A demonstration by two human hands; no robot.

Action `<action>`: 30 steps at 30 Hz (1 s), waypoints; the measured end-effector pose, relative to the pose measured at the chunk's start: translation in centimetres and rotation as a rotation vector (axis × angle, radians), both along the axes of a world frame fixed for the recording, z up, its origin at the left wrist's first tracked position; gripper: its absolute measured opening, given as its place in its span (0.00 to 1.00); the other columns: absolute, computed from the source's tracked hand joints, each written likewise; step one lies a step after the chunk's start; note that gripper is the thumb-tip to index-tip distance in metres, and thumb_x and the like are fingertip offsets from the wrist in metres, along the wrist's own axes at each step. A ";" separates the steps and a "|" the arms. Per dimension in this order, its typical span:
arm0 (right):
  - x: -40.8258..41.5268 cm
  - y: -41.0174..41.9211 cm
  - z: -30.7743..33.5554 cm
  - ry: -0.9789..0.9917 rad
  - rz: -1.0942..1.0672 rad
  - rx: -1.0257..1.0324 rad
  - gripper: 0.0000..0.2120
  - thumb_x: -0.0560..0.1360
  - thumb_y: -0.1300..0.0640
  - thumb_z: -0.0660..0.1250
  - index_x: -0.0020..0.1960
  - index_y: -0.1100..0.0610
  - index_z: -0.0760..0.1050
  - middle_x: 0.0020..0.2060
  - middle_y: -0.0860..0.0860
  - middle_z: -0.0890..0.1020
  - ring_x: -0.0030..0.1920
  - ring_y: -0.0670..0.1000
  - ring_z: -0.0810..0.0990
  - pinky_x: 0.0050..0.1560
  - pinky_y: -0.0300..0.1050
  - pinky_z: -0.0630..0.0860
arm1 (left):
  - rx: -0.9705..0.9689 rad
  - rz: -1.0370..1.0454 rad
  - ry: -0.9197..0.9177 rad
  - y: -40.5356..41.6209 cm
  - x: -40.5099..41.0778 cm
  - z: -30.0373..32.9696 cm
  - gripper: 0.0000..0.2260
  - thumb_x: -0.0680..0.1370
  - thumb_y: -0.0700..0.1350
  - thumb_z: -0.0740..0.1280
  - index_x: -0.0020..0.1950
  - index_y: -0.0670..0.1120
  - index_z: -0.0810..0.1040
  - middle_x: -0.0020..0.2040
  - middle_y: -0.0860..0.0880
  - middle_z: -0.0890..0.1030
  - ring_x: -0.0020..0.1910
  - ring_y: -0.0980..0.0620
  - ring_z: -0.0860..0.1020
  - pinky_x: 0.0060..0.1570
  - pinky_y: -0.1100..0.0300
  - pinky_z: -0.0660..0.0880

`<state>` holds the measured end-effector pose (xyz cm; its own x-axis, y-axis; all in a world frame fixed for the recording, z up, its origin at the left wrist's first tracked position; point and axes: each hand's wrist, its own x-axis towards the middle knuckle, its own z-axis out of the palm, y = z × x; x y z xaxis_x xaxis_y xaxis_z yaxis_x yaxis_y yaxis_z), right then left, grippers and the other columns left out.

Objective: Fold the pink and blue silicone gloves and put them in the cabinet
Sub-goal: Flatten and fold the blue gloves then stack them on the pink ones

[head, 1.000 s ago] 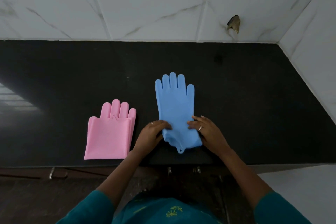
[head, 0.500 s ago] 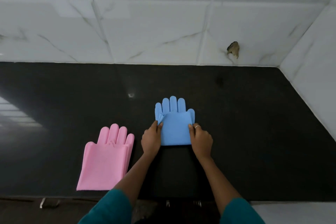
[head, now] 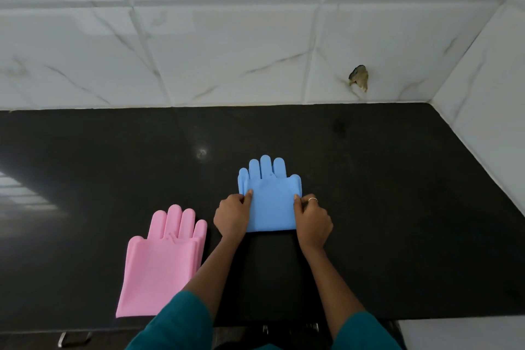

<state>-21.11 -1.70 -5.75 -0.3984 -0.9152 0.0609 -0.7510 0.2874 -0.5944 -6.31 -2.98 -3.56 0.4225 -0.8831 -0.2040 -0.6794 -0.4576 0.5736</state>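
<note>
Blue glove (head: 270, 202) is lying folded on the black counter (head: 397, 207), cuff doubled up over the palm, fingers pointing at the tiled wall (head: 227, 51). Left hand (head: 231, 214) is pressing on its left edge, fingers curled, thumb tip sitting right on the silicone. Right hand (head: 312, 219) is pressing on the right edge the same way, a ring (head: 312, 199) showing on one finger. Neither hand is gripping around the glove; both are bearing down flat on its sides. Pink glove (head: 162, 261) is resting just to the left, nearer the counter's front edge, also folded, its fingers poking out past the doubled cuff, and no hand is touching it. Teal sleeves (head: 176, 327) are framing the bottom of the shot. Cabinet is not in view.
</note>
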 end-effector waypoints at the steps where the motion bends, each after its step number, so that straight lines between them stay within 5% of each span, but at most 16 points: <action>1: 0.1 0.0 0.0 0.004 -0.001 -0.002 0.15 0.77 0.45 0.58 0.43 0.56 0.71 0.29 0.49 0.74 0.29 0.49 0.74 0.33 0.43 0.68 | -0.006 0.007 0.006 0.2 0.0 0.0 0.21 0.77 0.58 0.58 0.38 0.43 0.78 0.31 0.50 0.73 0.32 0.50 0.73 0.32 0.59 0.67; 6: 0.3 0.3 0.4 0.035 -0.002 0.000 0.13 0.76 0.45 0.59 0.39 0.53 0.66 0.28 0.48 0.73 0.28 0.49 0.73 0.28 0.40 0.60 | -0.055 0.006 0.013 0.7 0.0 0.0 0.20 0.77 0.55 0.61 0.40 0.38 0.79 0.53 0.43 0.74 0.47 0.43 0.76 0.40 0.55 0.67; 10: 0.5 0.9 0.6 -0.002 -0.020 -0.051 0.11 0.75 0.49 0.62 0.38 0.53 0.65 0.34 0.50 0.74 0.35 0.50 0.76 0.31 0.39 0.62 | -0.014 0.003 -0.031 1.1 -0.5 0.8 0.19 0.77 0.54 0.61 0.43 0.38 0.78 0.57 0.41 0.73 0.48 0.41 0.77 0.40 0.54 0.68; 14: 0.1 0.5 1.3 -0.039 -0.036 -0.040 0.14 0.73 0.52 0.66 0.55 0.57 0.70 0.52 0.54 0.75 0.42 0.49 0.73 0.37 0.41 0.66 | 0.044 0.046 0.054 1.2 -0.8 1.7 0.18 0.76 0.54 0.62 0.53 0.38 0.74 0.57 0.40 0.74 0.53 0.38 0.76 0.46 0.49 0.71; 19: -0.9 0.0 2.5 -0.193 0.046 0.123 0.22 0.74 0.54 0.65 0.65 0.59 0.65 0.54 0.57 0.79 0.54 0.56 0.79 0.50 0.47 0.73 | 0.136 0.107 0.434 0.9 0.2 1.9 0.22 0.75 0.49 0.66 0.61 0.37 0.67 0.59 0.38 0.75 0.56 0.39 0.76 0.51 0.47 0.77; 22: -1.9 0.4 2.9 -0.366 0.070 0.243 0.25 0.74 0.54 0.65 0.68 0.61 0.64 0.57 0.58 0.79 0.58 0.58 0.77 0.57 0.48 0.72 | 0.207 0.161 0.762 1.5 0.7 2.4 0.16 0.75 0.45 0.66 0.56 0.37 0.70 0.41 0.43 0.76 0.41 0.47 0.77 0.36 0.56 0.77; 25: -2.4 2.0 3.1 -0.617 0.032 0.310 0.23 0.75 0.52 0.63 0.68 0.58 0.65 0.62 0.56 0.74 0.56 0.54 0.75 0.45 0.46 0.76 | 0.315 0.198 1.016 2.8 0.8 3.1 0.09 0.74 0.46 0.65 0.48 0.42 0.72 0.31 0.48 0.69 0.28 0.55 0.68 0.23 0.65 0.69; 28: -2.3 4.5 3.0 -0.914 -0.029 0.315 0.19 0.75 0.52 0.62 0.64 0.57 0.69 0.58 0.56 0.76 0.51 0.52 0.75 0.35 0.42 0.70 | 0.346 0.184 1.191 5.0 0.5 2.6 0.09 0.73 0.46 0.63 0.50 0.44 0.75 0.36 0.46 0.76 0.30 0.53 0.73 0.30 0.61 0.73; 30: -2.2 6.2 2.9 -1.041 -0.060 0.313 0.16 0.75 0.53 0.61 0.60 0.58 0.72 0.53 0.57 0.78 0.48 0.53 0.77 0.38 0.44 0.72 | 0.293 0.188 1.314 6.5 -0.1 1.6 0.12 0.73 0.45 0.61 0.55 0.45 0.76 0.47 0.43 0.80 0.42 0.47 0.78 0.43 0.53 0.76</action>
<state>-23.28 4.49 -2.89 -0.1644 -0.8085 -0.5650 0.0984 0.5565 -0.8250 -6.43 3.54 -1.99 -0.1196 -0.6891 -0.7148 0.3745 -0.6981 0.6103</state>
